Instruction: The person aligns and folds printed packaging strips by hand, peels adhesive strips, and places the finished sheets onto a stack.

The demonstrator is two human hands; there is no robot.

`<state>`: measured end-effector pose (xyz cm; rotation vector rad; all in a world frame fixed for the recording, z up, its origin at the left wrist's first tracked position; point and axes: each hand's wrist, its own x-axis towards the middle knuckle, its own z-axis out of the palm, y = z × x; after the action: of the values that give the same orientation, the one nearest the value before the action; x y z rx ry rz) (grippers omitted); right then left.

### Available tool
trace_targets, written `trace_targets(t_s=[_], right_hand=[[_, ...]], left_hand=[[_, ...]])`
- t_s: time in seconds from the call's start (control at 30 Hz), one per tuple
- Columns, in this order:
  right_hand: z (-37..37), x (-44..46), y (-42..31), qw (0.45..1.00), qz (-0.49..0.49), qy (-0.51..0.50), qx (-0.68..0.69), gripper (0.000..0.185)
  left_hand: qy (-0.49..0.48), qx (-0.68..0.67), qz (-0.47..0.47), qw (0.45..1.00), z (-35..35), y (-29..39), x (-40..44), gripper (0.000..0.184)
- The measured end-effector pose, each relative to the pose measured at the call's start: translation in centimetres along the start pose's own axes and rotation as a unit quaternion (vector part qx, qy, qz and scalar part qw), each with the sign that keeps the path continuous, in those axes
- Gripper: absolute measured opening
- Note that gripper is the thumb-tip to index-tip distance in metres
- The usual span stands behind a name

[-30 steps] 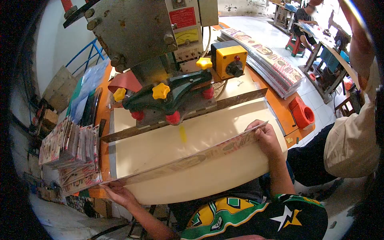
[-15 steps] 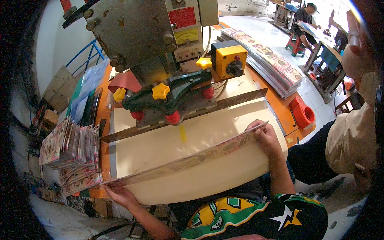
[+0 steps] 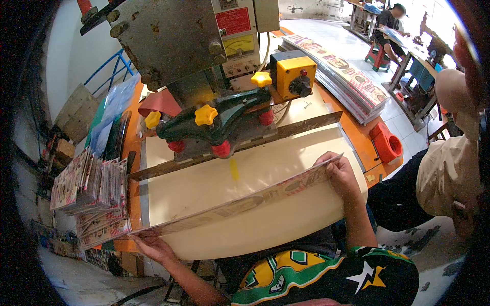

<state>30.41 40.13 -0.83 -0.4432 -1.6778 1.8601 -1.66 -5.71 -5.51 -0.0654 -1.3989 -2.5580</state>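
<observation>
A long, thin printed plastic strip (image 3: 245, 202) slants across the cream work surface (image 3: 199, 188). My right hand (image 3: 341, 176) pinches its right end between thumb and fingers. At the strip's lower left end, my left hand (image 3: 155, 247) grips it from below, thumb near the edge. Beyond the strip, a long metal bar (image 3: 306, 125) spans the surface beneath the machine's dark green clamp (image 3: 219, 119), which carries yellow star knobs and red feet. A yellow mark (image 3: 234, 169) lies on the surface between bar and strip.
Stacked printed pieces (image 3: 89, 186) stand at the left. Long printed sheets (image 3: 337, 71) are piled at the back right, near a red tape dispenser (image 3: 385, 144). A yellow control box (image 3: 295, 76) adjoins the machine. One person stands close at the right; another sits (image 3: 390, 23) farther back.
The nearby person at the right has shifted, with the raised arm in a different place. My hands and the strip have hardly moved.
</observation>
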Motion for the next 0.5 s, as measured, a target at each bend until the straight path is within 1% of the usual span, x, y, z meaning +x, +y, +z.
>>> trace_targets(t_s=[0.03, 0.1, 0.23, 0.3, 0.5], right_hand=[[0.0, 0.0, 0.0, 1.0, -0.001, -0.001, 0.001, 0.054], [0.0, 0.0, 0.0, 1.0, 0.0, -0.001, 0.003, 0.054], [0.1, 0.0, -0.2, 1.0, -0.002, -0.006, 0.012, 0.052], [0.1, 0.0, -0.2, 1.0, 0.002, -0.006, 0.02, 0.051], [0.0, 0.0, 0.0, 1.0, 0.003, -0.001, 0.013, 0.052]], left_hand=[[0.0, -0.001, 0.0, 1.0, 0.6, 0.1, -0.2, 0.044], [0.048, -0.012, 0.001, 0.999, 2.0, 0.4, -0.7, 0.041], [0.048, -0.005, 0.024, 0.999, 3.4, 0.9, -1.4, 0.04], [0.098, -0.009, 0.031, 0.995, 4.6, 1.2, -1.7, 0.04], [0.07, 0.0, 0.022, 0.997, 4.4, 1.3, -1.8, 0.039]])
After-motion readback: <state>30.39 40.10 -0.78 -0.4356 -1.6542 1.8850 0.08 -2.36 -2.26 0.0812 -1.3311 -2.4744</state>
